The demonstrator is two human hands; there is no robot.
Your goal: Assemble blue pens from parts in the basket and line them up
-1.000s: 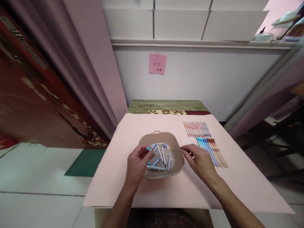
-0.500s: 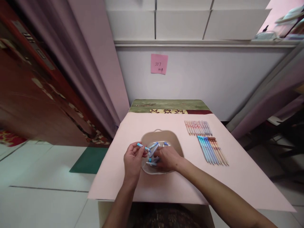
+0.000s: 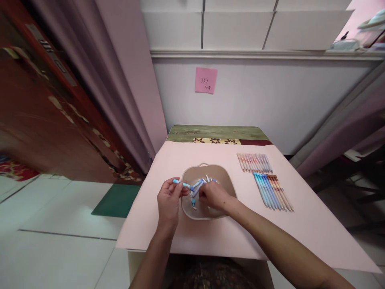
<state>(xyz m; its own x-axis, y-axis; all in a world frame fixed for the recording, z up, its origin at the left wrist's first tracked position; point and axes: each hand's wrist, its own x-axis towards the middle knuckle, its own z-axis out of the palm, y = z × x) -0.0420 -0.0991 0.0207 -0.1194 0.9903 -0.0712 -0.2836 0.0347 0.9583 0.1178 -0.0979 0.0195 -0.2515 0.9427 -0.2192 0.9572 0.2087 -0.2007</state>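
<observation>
My left hand [image 3: 169, 202] pinches a light-blue pen part [image 3: 177, 182] between thumb and fingers at the left rim of a beige basin [image 3: 224, 173]. Inside the basin, my right hand [image 3: 215, 196] reaches down with its fingers bent together; whatever they hold is hidden. Several blue and white pen parts [image 3: 196, 188] lie loose around the right fingertips. A small teal piece [image 3: 193, 203] rests on the basin floor, close to the left wall.
To the right of the basin lies a row of blue and brown pens [image 3: 272, 192], with a row of pale pens [image 3: 254, 162] behind it. A pink sheet [image 3: 144, 228] covers the table. On the wall hangs a pink note [image 3: 206, 80].
My right hand has shifted slightly within the basin, and the loose parts lie differently. The left hand still holds the light-blue part. The whole view has moved a little.
</observation>
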